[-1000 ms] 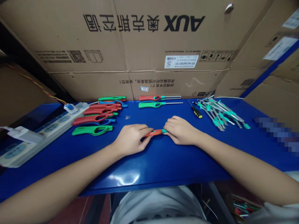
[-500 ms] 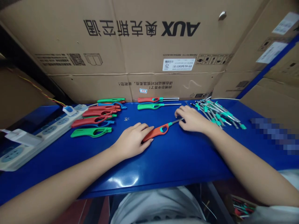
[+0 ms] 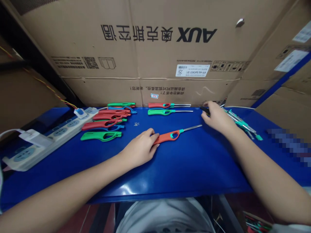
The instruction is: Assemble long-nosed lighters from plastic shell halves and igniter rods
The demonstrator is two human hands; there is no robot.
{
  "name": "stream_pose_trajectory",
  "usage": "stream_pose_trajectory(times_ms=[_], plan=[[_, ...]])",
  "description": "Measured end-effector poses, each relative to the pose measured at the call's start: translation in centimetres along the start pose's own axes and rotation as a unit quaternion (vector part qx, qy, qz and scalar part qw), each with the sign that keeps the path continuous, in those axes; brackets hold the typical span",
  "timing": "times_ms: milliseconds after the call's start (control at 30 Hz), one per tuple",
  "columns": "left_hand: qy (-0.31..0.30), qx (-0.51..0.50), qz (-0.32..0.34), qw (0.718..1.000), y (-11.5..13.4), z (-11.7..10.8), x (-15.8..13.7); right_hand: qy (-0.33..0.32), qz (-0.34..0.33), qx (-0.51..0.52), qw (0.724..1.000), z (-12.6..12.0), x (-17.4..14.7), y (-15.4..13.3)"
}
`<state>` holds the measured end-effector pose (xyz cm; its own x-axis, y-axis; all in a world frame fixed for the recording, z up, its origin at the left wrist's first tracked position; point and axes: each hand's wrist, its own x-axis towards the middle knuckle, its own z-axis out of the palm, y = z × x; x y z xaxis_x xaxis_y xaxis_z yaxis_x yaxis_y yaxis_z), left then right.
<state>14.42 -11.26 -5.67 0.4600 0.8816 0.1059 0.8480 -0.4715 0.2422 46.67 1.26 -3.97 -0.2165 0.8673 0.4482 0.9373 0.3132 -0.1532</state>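
My left hand (image 3: 142, 147) is closed on the butt of a red long-nosed lighter (image 3: 167, 137). Its metal tube points to the right and its trigger is teal. At the back right, my right hand (image 3: 216, 117) has its fingers round a small black object (image 3: 206, 110), mostly hidden by the hand, so its kind does not show. Beside and behind that hand is a pile of metal lighter tubes with teal parts (image 3: 243, 123), partly covered by the hand and forearm. A red lighter (image 3: 159, 105) and a green lighter (image 3: 160, 112) lie side by side at the back.
Red, green and blue lighter handles (image 3: 103, 124) lie stacked at the left. A white power strip (image 3: 58, 132) with plugs runs along the table's left side. Cardboard (image 3: 155, 55) stands behind the blue table (image 3: 184, 168). Tiny pale parts (image 3: 136, 124) lie near the middle.
My right hand has let go of the red lighter's tube and moved back and right, where it now holds the black object. My left hand keeps the lighter. The view has shifted slightly.
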Motion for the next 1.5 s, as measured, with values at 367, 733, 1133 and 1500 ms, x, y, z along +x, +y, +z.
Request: stream_pose_trajectory(times_ms=[367, 733, 1133, 1500], plan=[[0.019, -0.064, 0.076, 0.995, 1.0, 0.9, -0.4, -0.107, -0.162, 0.405, 0.894, 2.7, -3.0, -10.6], [0.021, 0.004, 0.072, 0.997, 0.8, -0.3, -0.2, -0.213, -0.212, 0.434, 0.849, 5.1, -2.0, -13.2], [0.002, 0.042, 0.077, 0.996, 1.4, -1.0, -0.4, -0.273, -0.275, 0.382, 0.839, 4.5, -2.0, -12.9], [-0.002, 0.034, 0.079, 0.996, 1.5, -1.0, -0.4, -0.276, -0.278, 0.359, 0.847, 4.4, -2.2, -13.0]])
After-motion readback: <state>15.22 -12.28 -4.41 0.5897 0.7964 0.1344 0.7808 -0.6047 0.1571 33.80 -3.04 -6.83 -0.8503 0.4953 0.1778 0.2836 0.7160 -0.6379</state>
